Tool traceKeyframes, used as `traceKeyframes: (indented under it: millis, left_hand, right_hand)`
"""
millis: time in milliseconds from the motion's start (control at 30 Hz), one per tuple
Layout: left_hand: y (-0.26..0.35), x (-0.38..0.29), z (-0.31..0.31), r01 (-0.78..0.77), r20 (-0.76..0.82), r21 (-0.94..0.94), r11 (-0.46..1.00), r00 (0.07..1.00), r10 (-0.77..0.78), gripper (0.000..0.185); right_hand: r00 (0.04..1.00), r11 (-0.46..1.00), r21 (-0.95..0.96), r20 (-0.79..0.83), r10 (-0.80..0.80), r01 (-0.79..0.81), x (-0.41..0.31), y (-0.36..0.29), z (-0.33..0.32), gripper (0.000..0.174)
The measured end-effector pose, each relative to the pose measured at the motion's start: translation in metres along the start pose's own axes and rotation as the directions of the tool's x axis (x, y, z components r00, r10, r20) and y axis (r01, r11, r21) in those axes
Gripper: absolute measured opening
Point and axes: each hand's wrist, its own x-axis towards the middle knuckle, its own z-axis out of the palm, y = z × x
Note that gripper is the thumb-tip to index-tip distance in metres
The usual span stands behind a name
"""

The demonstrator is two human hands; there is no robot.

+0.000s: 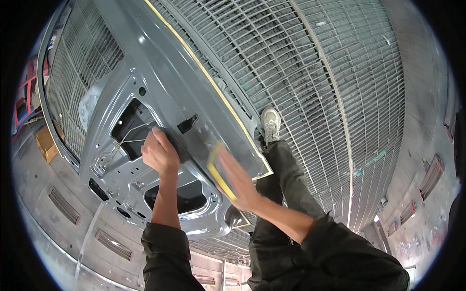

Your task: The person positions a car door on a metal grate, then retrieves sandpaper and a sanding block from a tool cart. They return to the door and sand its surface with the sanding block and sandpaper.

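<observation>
A grey car door panel (164,72), with a pale yellow strip along its long edge, lies in front of me. My right hand (236,178) is blurred and lies flat on a yellow-edged sanding pad (222,182), pressed against the lower part of the panel. My left hand (159,151) is curled at the panel's inner side, beside a large opening with rods in it. Whether its fingers grip the panel's edge is hidden. A dark handle recess (188,123) sits between the two hands, a little above them.
Metal floor grating (309,72) extends under and beside the panel. My shoe (271,123) stands close to the panel's edge. A cardboard box (47,143) and a red metal frame (27,92) are at the far left. Vented walls surround the area.
</observation>
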Motion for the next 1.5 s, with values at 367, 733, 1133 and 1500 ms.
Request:
traceKeyframes:
  millis: [367, 733, 1133, 1500]
  left_hand:
    - [-0.001, -0.003, -0.003, -0.058, -0.017, -0.047, 0.997, 0.998, 0.057, 0.040]
    - [0.000, 0.004, -0.006, -0.420, -0.108, -0.072, 0.905, 0.905, 0.411, 0.034]
    - [0.019, 0.010, -0.002, -0.131, 0.058, 0.010, 0.991, 0.990, 0.130, 0.054]
    - [0.019, 0.021, -0.006, -0.142, 0.090, -0.073, 0.987, 0.985, 0.148, 0.043]
  right_hand:
    - [0.989, 0.993, -0.032, -0.096, -0.116, 0.114, 0.077, 0.022, 0.014, 0.076]
    - [0.985, 0.999, -0.023, -0.166, -0.045, 0.041, 0.085, 0.001, 0.012, 0.069]
    - [0.982, 0.983, -0.084, -0.087, -0.170, 0.162, 0.084, 0.016, 0.001, 0.071]
    - [0.965, 0.969, -0.087, -0.106, -0.240, 0.232, 0.249, -0.026, 0.000, 0.070]
